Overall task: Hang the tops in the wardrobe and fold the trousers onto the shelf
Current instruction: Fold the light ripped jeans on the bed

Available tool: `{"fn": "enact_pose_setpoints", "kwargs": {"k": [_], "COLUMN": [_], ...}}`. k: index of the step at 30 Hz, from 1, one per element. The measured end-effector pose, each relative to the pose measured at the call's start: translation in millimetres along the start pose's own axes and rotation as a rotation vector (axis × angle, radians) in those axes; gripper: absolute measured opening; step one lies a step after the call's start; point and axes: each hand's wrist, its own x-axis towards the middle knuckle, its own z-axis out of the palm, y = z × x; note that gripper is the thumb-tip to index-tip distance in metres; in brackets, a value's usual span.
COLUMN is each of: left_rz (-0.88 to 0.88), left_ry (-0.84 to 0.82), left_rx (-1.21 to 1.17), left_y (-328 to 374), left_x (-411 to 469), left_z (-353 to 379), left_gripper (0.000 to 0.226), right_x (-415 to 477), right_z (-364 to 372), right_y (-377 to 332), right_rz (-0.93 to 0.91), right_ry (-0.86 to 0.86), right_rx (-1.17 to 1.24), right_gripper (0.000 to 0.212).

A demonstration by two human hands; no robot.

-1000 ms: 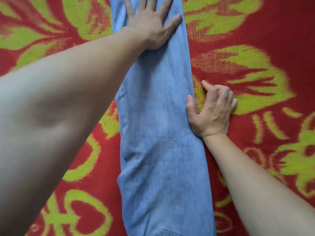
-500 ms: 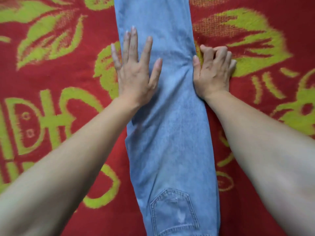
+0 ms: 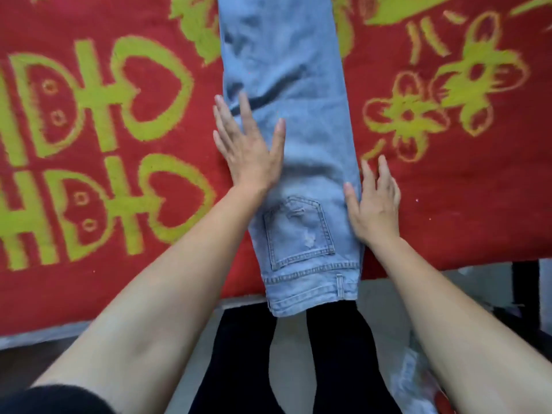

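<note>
Light blue jeans (image 3: 301, 127) lie folded lengthwise, leg on leg, on a red blanket (image 3: 448, 189), running away from me. The waistband and a back pocket point toward me, and the waistband hangs slightly over the near edge. My left hand (image 3: 249, 147) lies flat with straight fingers on the left edge of the jeans above the pocket. Flat against the right edge of the jeans, beside the pocket, is my right hand (image 3: 375, 204), half on the blanket.
The red blanket with yellow-green hearts and flowers covers the whole surface and ends at a near edge (image 3: 149, 312). Below that edge are my legs in black trousers (image 3: 337, 363) and grey floor. Crumpled clear plastic (image 3: 418, 380) lies at the lower right.
Both hands slid down the jeans toward me, from mid-leg to the pocket area. The view dropped back, bringing the waistband and the blanket's near edge into sight.
</note>
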Motion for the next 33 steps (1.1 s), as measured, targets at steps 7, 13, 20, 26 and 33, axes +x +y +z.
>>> {"fn": "enact_pose_setpoints", "kwargs": {"k": [7, 13, 20, 26, 33], "left_rz": [-0.590, -0.625, -0.777, -0.927, -0.743], "left_ry": [-0.216, -0.300, -0.317, -0.381, -0.227], "left_rx": [-0.207, -0.556, -0.737, -0.854, -1.010], "left_y": [-51.6, -59.6, -45.4, -25.2, 10.9], "left_x": [-212.4, -288.5, -337.9, -374.2, -268.1], "left_z": [7.7, 6.8, -21.8, -51.7, -92.3], "left_gripper": [0.075, 0.049, 0.079, 0.036, 0.023], "right_x": [-134.1, -176.8, -213.3, -247.4, -158.1], "right_z": [8.6, 12.9, -26.2, -66.7, -107.6], "right_y": [23.4, 37.4, 56.7, 64.5, 17.3], "right_rz": [0.299, 0.432, 0.450, 0.544, 0.324], "right_ry": [-0.222, -0.344, -0.397, -0.426, -0.273], "right_rx": [0.203, 0.616, 0.728, 0.804, 0.844], "right_gripper": [0.070, 0.040, 0.037, 0.053, 0.039]}}
